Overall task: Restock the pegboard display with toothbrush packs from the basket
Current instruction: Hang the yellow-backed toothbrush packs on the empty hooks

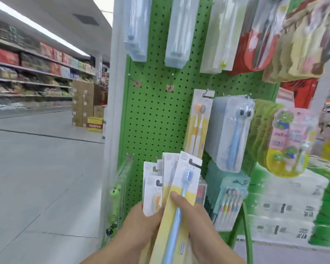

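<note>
Supermarket aisle, green perforated pegboard (156, 111): right hand (198, 221) pinching upright blue-toothbrush card pack (181, 187), left hand (141, 223) gripping fanned spare packs (152, 187), bare hooks (170, 87) directly above.

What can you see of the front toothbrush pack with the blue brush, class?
The front toothbrush pack is a long card, white above and yellow below, with a dark hang slot near its top. A blue toothbrush lies under clear plastic. It tilts right, in front of the green pegboard, not yet hung. The right hand pinches it; the left hand grips similar packs behind.
</note>
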